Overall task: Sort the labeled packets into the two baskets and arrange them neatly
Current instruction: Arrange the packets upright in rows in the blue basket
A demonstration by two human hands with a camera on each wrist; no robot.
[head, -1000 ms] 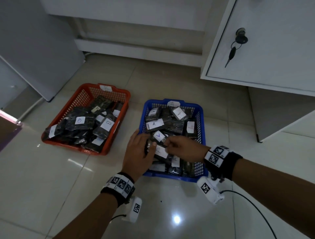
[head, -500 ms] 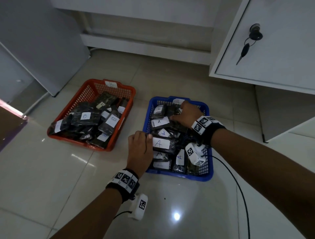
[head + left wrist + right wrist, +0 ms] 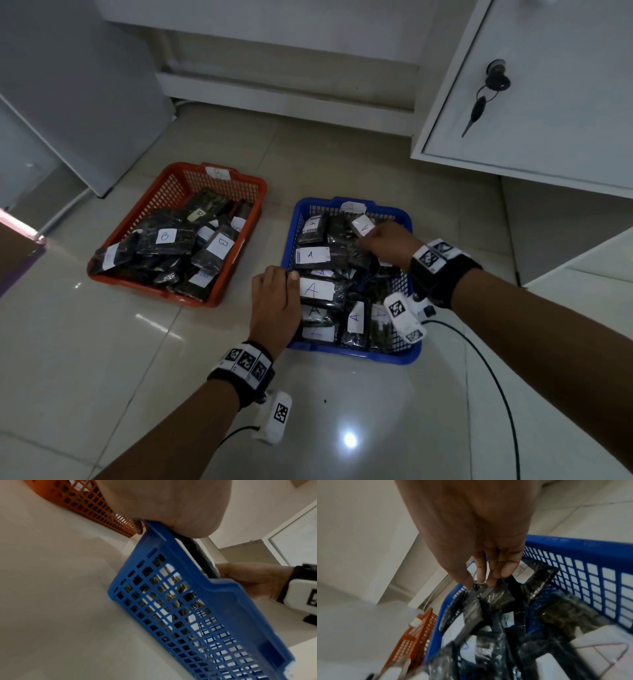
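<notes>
The blue basket (image 3: 356, 354) holds several dark packets with white "A" labels. My left hand (image 3: 282, 279) grips its left rim, with the fingers curled over the edge beside a large "A" packet (image 3: 317, 291). The left wrist view shows the same rim (image 3: 164, 539) under my palm. My right hand (image 3: 368, 236) is at the far end of the basket and pinches the edge of a dark packet (image 3: 494, 596) with thumb and fingertips (image 3: 491, 581). The red basket (image 3: 178, 294) on the left holds several "B" packets (image 3: 168, 236).
Both baskets sit on a glossy tiled floor. A white cabinet door (image 3: 548, 85) with a key in its lock stands at the back right, and a grey panel (image 3: 68, 85) at the back left. A black cable (image 3: 493, 380) trails from my right wrist.
My right hand has moved from the near middle of the blue basket to its far end. My left hand has shifted from the packets onto the basket's left rim.
</notes>
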